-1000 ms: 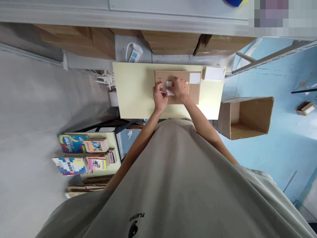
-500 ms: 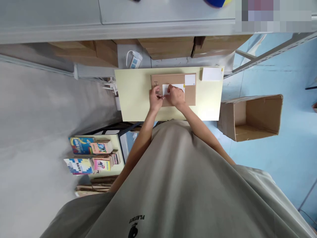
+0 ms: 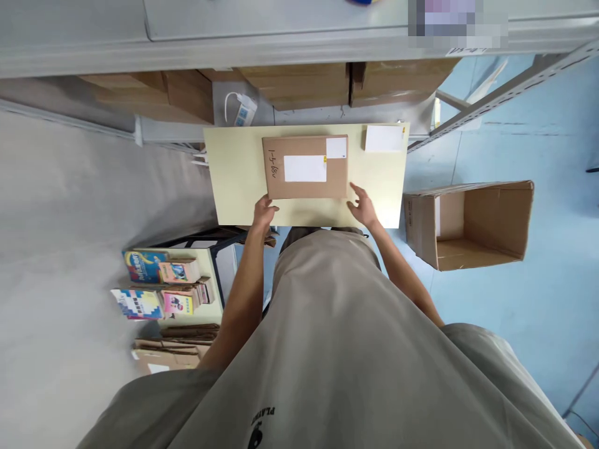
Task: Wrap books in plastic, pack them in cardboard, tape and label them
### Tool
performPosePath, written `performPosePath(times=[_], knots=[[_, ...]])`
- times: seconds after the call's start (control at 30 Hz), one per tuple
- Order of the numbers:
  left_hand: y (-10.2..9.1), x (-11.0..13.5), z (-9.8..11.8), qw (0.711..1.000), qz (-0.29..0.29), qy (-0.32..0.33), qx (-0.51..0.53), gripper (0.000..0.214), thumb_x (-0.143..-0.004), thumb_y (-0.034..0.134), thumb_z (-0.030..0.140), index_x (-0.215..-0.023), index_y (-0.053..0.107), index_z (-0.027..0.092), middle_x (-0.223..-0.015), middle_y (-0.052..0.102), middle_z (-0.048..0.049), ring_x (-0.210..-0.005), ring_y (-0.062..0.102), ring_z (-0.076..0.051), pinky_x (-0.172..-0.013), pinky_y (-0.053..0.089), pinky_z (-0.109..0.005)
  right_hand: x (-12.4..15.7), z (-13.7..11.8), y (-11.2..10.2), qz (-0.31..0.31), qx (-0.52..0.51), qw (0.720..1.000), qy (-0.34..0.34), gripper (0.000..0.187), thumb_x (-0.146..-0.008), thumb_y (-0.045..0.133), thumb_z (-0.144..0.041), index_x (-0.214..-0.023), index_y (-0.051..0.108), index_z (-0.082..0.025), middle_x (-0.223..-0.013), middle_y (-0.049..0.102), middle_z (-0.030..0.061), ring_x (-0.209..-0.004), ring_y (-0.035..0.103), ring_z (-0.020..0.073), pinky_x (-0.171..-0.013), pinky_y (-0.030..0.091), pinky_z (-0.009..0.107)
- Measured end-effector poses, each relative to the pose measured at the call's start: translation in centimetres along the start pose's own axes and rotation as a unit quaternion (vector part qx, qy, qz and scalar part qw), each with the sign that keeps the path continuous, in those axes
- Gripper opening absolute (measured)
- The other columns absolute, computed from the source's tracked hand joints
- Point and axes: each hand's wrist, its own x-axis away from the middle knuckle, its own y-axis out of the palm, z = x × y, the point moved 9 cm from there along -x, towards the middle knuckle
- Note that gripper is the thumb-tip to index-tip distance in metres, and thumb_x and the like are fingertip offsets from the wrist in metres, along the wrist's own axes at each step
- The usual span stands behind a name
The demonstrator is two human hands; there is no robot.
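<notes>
A flat brown cardboard box (image 3: 299, 190) lies on the pale yellow table (image 3: 238, 181). Handwriting runs along its left end, a white label (image 3: 304, 168) sits at its middle, and a smaller white label (image 3: 336, 148) is in its upper right corner. My left hand (image 3: 265, 212) is at the box's lower left corner, thumb and fingers apart; whether it touches the cardboard I cannot tell. Just off the lower right corner is my right hand (image 3: 362, 207), fingers spread and holding nothing.
A stack of white labels (image 3: 384, 138) lies at the table's upper right. To the right stands an open cardboard carton (image 3: 482, 218). Books (image 3: 178, 302) fill a low stand at left. Behind the table are a power strip (image 3: 246, 111) and large boxes (image 3: 299, 84) under a grey shelf.
Both hands have left the middle label and moved apart to the box's lower corners. The label, previously partly covered by my fingers, now lies in full view. The camera view has shifted slightly.
</notes>
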Motion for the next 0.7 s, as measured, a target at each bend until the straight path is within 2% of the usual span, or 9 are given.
performPosePath(times=[0.03,0.1,0.2,0.3,0.37,0.43,0.5,0.6,0.7], knots=[[0.6,0.5,-0.1,1.0,0.005,0.002,0.002,0.068,-0.064,0.076,0.015,-0.131,0.082,0.019,-0.152,0.083,-0.0166,-0.16,0.069,-0.041,-0.138,0.054,-0.061,0.1,0.0,1.0,-0.02,-0.024,0.999,-0.014,0.075,-0.098,0.074,-0.034,-0.172,0.067,-0.02,-0.18,0.064,0.0212,-0.159,0.068,0.0388,-0.13,0.063,0.064],[0.8,1.6,0.6,0.999,0.043,0.031,0.007,0.052,-0.067,0.077,0.018,-0.119,0.083,0.019,-0.14,0.088,-0.0132,-0.154,0.072,-0.039,-0.139,0.053,-0.057,0.5,-1.2,1.4,-0.016,-0.053,0.997,-0.059,0.073,-0.102,0.078,-0.05,-0.17,0.07,-0.025,-0.183,0.063,0.0168,-0.169,0.061,0.0378,-0.141,0.054,0.065],[-0.5,3.8,2.7,0.99,0.081,0.107,0.036,0.04,-0.08,0.082,0.031,-0.118,0.085,0.021,-0.14,0.089,-0.0091,-0.154,0.073,-0.035,-0.141,0.052,-0.052,2.0,-3.6,-1.0,0.032,-0.076,0.99,-0.117,0.074,-0.108,0.074,-0.076,-0.163,0.078,-0.026,-0.177,0.069,0.0163,-0.171,0.06,0.0387,-0.149,0.045,0.065],[-1.9,6.0,4.0,0.983,0.082,0.143,0.076,0.05,-0.09,0.088,0.052,-0.131,0.085,0.023,-0.149,0.086,-0.0109,-0.155,0.074,-0.034,-0.139,0.056,-0.051,4.0,-5.1,-4.3,0.052,-0.097,0.985,-0.13,0.078,-0.11,0.065,-0.089,-0.162,0.08,-0.033,-0.17,0.072,0.0135,-0.165,0.064,0.0387,-0.142,0.054,0.065],[-2.1,7.1,3.9,0.983,0.081,0.141,0.089,0.06,-0.092,0.09,0.063,-0.137,0.082,0.025,-0.152,0.084,-0.0124,-0.156,0.074,-0.036,-0.136,0.058,-0.053,4.9,-4.8,-5.5,0.051,-0.107,0.986,-0.122,0.078,-0.113,0.06,-0.091,-0.166,0.076,-0.036,-0.169,0.071,0.0133,-0.161,0.067,0.0383,-0.134,0.062,0.064],[-0.9,7.9,3.4,0.987,0.061,0.129,0.077,0.06,-0.092,0.091,0.068,-0.134,0.081,0.026,-0.149,0.084,-0.0132,-0.154,0.074,-0.036,-0.131,0.061,-0.053,5.4,-3.6,-5.5,0.046,-0.112,0.987,-0.109,0.082,-0.114,0.056,-0.092,-0.169,0.072,-0.034,-0.168,0.071,0.0152,-0.156,0.071,0.0381,-0.128,0.067,0.062],[1.2,8.6,2.5,0.992,0.034,0.115,0.032,0.052,-0.093,0.089,0.07,-0.117,0.08,0.024,-0.131,0.087,-0.0131,-0.143,0.077,-0.036,-0.124,0.064,-0.051,5.8,-1.9,-4.6,0.038,-0.114,0.988,-0.099,0.086,-0.112,0.056,-0.093,-0.171,0.069,-0.032,-0.166,0.073,0.0165,-0.153,0.073,0.0381,-0.127,0.067,0.062],[3.5,9.7,1.4,0.991,0.024,0.126,-0.036,0.05,-0.095,0.086,0.072,-0.096,0.07,0.025,-0.106,0.083,-0.0094,-0.122,0.078,-0.034,-0.117,0.065,-0.048,7.2,0.3,-3.1,0.035,-0.113,0.989,-0.09,0.087,-0.112,0.058,-0.092,-0.173,0.065,-0.031,-0.165,0.075,0.0158,-0.157,0.07,0.0381,-0.134,0.061,0.067],[4.4,11.3,1.1,0.983,0.028,0.173,-0.048,0.052,-0.097,0.082,0.075,-0.096,0.065,0.026,-0.104,0.08,-0.0083,-0.114,0.076,-0.032,-0.115,0.064,-0.049,9.8,1.0,-2.8,0.052,-0.106,0.988,-0.096,0.087,-0.112,0.062,-0.088,-0.175,0.062,-0.028,-0.169,0.074,0.0167,-0.162,0.067,0.0391,-0.14,0.054,0.069]])
